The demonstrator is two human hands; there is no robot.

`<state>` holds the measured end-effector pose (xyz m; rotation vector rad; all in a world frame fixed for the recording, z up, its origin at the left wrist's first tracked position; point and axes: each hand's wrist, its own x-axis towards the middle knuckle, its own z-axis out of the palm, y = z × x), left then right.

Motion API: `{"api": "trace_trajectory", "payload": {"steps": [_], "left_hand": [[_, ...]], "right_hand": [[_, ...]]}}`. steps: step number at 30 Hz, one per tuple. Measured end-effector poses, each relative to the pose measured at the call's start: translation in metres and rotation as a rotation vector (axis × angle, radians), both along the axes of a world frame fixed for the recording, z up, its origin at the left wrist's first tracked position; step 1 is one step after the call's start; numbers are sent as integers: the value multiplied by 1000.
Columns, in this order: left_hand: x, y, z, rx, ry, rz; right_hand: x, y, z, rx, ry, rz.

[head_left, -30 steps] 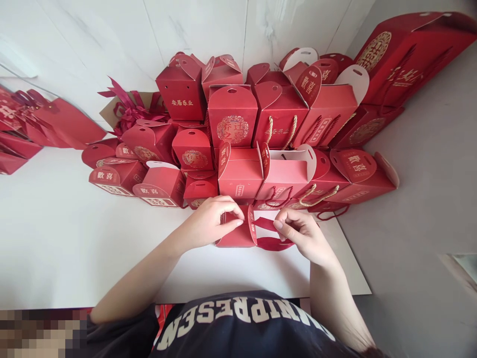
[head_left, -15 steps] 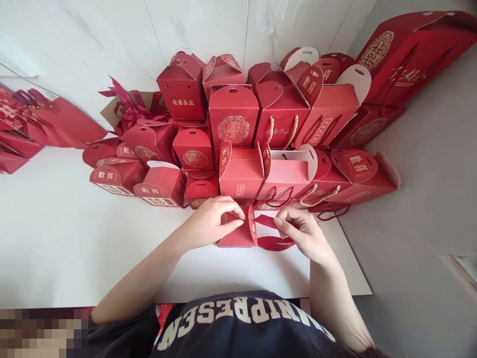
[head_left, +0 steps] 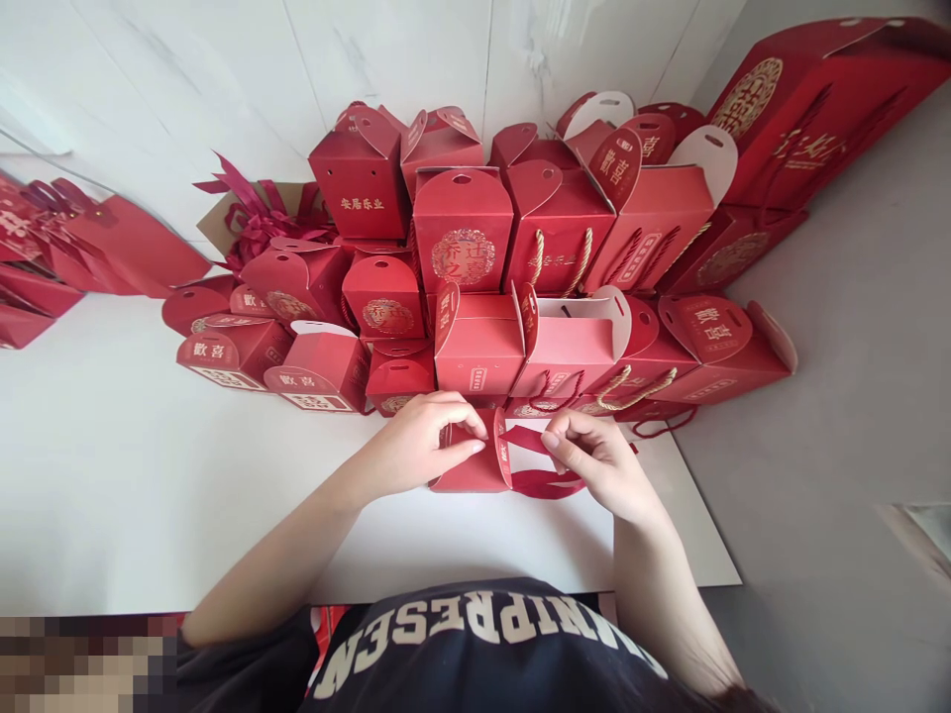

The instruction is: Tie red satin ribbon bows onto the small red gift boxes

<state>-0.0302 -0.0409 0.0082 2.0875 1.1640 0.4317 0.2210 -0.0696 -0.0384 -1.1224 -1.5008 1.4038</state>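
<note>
A small red gift box (head_left: 472, 477) stands on the white table in front of me. My left hand (head_left: 427, 446) curls around its left end, thumb and bent fingers over the top flap; part of the box is hidden behind them. My right hand (head_left: 590, 456) pinches a dark red ribbon (head_left: 524, 437) between thumb and fingers, just right of the box. The ribbon runs from the box's right flap to the fingertips. Below it a loop of ribbon (head_left: 546, 485) droops beside the box. Where the ribbon passes inside the box cannot be made out.
Several red gift boxes (head_left: 479, 342) are stacked close behind my hands, some with rope handles. A carton of loose ribbons (head_left: 260, 213) stands at the back left. Red bags (head_left: 141, 243) lie at the far left of the white table (head_left: 149, 475). A grey wall (head_left: 854, 376) bounds the right.
My right hand has shifted very slightly left with the ribbon still pinched. The left hand and the box stay nearly where they were.
</note>
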Motion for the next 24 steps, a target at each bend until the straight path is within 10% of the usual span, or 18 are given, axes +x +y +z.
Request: {"api": "trace_trajectory", "payload": {"steps": [15,24], "left_hand": [[7,-2,-3,22,52,-34],[2,-21,4,192,-33,66]], "right_hand": [[-13,5,0,-15,-128,89],[-21,2,20,262,-350,-7]]}}
